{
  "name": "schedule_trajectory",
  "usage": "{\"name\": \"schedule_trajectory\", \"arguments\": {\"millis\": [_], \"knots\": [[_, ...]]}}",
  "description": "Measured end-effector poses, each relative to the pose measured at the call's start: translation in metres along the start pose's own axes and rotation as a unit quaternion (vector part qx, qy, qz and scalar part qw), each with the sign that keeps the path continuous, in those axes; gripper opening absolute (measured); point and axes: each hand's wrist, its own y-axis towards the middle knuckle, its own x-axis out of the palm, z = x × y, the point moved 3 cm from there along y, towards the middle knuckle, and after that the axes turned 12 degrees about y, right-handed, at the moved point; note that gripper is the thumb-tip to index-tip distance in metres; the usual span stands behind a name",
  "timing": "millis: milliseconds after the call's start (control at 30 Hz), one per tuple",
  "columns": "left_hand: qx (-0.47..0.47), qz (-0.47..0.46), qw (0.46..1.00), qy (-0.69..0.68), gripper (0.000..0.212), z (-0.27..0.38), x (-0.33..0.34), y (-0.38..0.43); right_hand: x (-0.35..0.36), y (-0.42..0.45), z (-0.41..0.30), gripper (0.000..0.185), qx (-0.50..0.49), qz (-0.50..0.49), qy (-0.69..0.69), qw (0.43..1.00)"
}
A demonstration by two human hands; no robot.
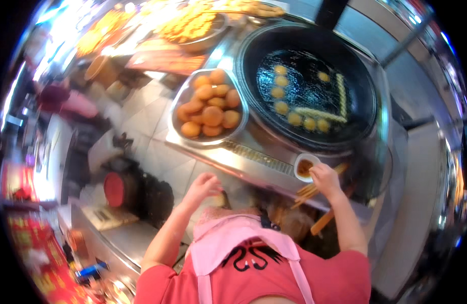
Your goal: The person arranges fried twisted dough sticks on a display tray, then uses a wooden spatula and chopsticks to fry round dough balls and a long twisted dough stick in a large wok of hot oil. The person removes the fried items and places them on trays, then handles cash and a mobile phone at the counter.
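My right hand (325,179) is at the rim of a small white bowl (304,167) holding brown contents; whether its fingers grip the rim or reach inside is unclear. Beneath that hand lie several wooden sticks (307,192). My left hand (205,187) hangs in front of the metal counter, fingers slightly curled, holding nothing. Beyond my right hand is a large black wok (252,72) of oil, where several pale dough balls (277,92) and two twisted dough strands (341,95) float. To its left, browned fried balls (212,116) fill a metal container (208,143).
A slotted metal strip (258,156) runs along the counter front. A wooden handle (322,223) juts out below the right side. At the upper left stand a bowl of fried pieces (203,43) and a reddish board (165,60). Another person in pink (79,102) is farther left, beyond the tiled floor.
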Motion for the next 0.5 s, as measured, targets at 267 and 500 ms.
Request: {"name": "schedule_trajectory", "arguments": {"millis": [267,500], "knots": [[-0.077,0.301,0.950,-0.037,0.027,-0.219,-0.186,-0.006,0.124,0.080,-0.146,0.029,-0.067,0.016,0.240,0.968],[-0.303,0.436,0.837,-0.134,0.018,-0.468,-0.253,-0.115,0.276,0.118,-0.277,0.018,-0.106,-0.153,0.285,0.940]]}}
